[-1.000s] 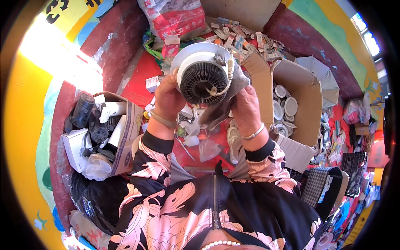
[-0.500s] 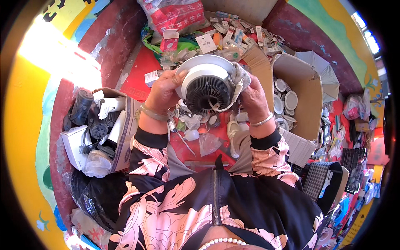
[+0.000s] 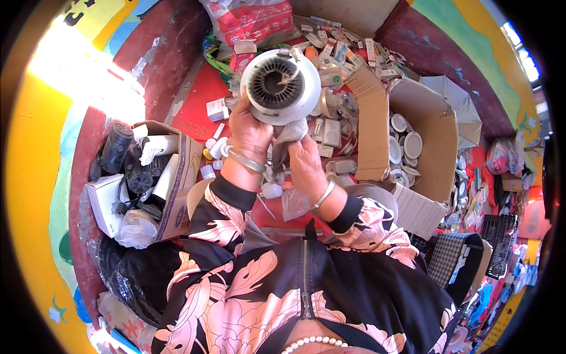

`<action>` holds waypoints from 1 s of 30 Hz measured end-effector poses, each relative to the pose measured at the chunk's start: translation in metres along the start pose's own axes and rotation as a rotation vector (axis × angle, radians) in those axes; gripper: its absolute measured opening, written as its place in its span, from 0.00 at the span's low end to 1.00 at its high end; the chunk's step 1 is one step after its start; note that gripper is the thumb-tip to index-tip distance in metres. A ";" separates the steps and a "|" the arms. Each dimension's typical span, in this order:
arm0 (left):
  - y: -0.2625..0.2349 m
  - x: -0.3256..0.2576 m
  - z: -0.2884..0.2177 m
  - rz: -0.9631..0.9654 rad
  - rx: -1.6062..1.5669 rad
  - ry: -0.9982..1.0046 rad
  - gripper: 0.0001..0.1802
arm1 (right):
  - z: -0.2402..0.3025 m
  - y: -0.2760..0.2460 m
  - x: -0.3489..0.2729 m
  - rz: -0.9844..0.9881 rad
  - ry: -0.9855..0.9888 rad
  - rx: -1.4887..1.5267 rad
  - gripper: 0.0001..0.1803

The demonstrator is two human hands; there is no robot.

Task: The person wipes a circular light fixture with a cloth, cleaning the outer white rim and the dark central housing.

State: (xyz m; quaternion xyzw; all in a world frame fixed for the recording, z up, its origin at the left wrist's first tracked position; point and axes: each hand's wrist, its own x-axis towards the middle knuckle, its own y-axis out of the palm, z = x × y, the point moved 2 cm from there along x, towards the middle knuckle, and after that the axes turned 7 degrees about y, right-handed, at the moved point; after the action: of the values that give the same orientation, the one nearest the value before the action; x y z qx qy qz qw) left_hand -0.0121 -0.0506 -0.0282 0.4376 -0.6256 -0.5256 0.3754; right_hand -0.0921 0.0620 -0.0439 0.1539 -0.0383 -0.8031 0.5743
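A round white downlight with a black finned heat sink is held up before me, its finned back facing me. My left hand grips its lower left rim, the fingers partly hidden behind it. A short white cable hangs loose over the fins. In my right hand a grey cloth is bunched against the lower edge of the rim. Below the hands, small bulbs and clear plastic bags lie on the red floor covering.
On the right an open cardboard box holds several round white lights. Another box on the left contains black and white fixtures. Small packages are heaped at the back, beside a red and white sack.
The downlight has moved up and left and is tilted so its finned back shows more. My right hand has come down off its right side with the grey cloth to the rim's lower edge.
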 end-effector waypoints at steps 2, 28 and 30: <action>-0.001 -0.001 0.004 -0.047 0.015 0.008 0.19 | 0.006 0.008 -0.001 -0.053 -0.033 0.085 0.10; 0.034 -0.031 0.027 0.152 0.228 -0.432 0.41 | 0.091 -0.034 0.004 -0.218 -1.094 -0.985 0.15; 0.032 -0.030 0.026 0.120 0.147 -0.321 0.38 | 0.090 -0.023 -0.004 -0.116 -1.191 -1.064 0.17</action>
State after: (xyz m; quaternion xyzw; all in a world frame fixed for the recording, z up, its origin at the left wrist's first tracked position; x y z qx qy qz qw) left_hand -0.0316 -0.0119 -0.0014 0.3362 -0.7391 -0.5183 0.2685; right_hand -0.1383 0.0633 0.0366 -0.5937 0.0579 -0.6894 0.4110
